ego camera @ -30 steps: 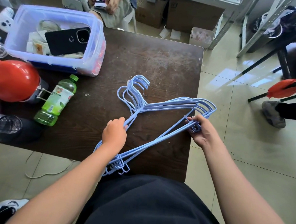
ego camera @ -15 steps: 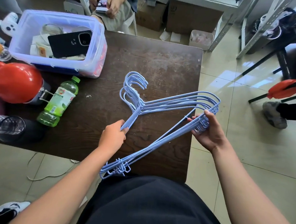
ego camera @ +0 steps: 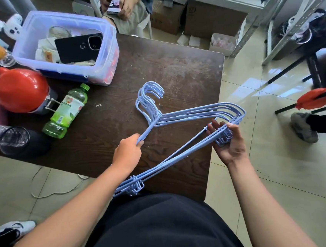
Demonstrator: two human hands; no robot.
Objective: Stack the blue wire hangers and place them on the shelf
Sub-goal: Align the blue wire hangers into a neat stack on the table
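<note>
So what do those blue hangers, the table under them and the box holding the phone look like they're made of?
Blue hangers: thin wire under a matte, slightly rough pale-blue coating, probably plastic over metal.
Table: dark wood or wood-look laminate; grain lines and worn, scuffed patches show.
Box: translucent plastic, glossy, its contents showing through the walls.

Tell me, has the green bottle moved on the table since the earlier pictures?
No. The green bottle lies in the same spot between the red round object and the clear plastic box; only the camera shifted slightly.
</note>
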